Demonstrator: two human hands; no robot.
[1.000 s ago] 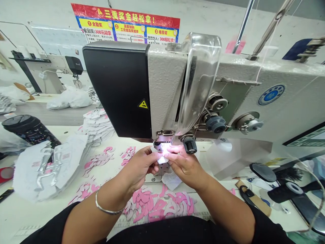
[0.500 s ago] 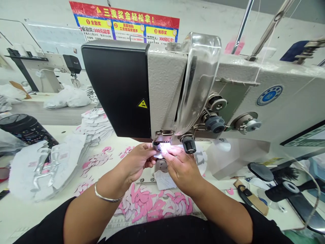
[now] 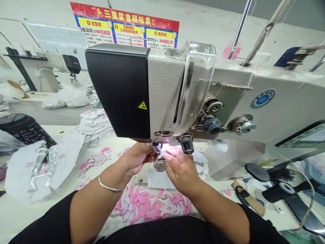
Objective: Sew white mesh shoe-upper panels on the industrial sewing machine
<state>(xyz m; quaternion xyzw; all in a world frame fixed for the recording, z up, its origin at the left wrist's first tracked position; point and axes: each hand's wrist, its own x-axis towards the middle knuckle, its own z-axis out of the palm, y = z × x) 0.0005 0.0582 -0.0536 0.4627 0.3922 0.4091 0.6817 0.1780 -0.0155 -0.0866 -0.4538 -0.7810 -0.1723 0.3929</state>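
Observation:
My left hand (image 3: 139,157) is closed in a pinch beside the presser foot of a sewing machine (image 3: 166,91). Against the other side of the needle, my right hand (image 3: 181,166) has its thumb and fingers closed together. Between them they grip a white fabric piece (image 3: 159,179), whose lower part hangs in front of the machine's post; more white material with grey shapes shows behind my right hand. A bright lamp glares over the stitching spot, and the fingertips partly hide the edge held there. Small pink and white curved cut pieces (image 3: 149,205) lie heaped in front of the post.
White shoe-upper pieces with silver trim (image 3: 44,166) are stacked at the left, near a dark patterned bottle (image 3: 27,130). More pink pieces (image 3: 95,159) lie left of the machine. At the right are a black thread spool (image 3: 279,191) and a brown strap-like object (image 3: 250,198).
Both hands stay at the needle while the fabric shifts slightly; its hanging part now shows wider and further left. The camera view has moved a little.

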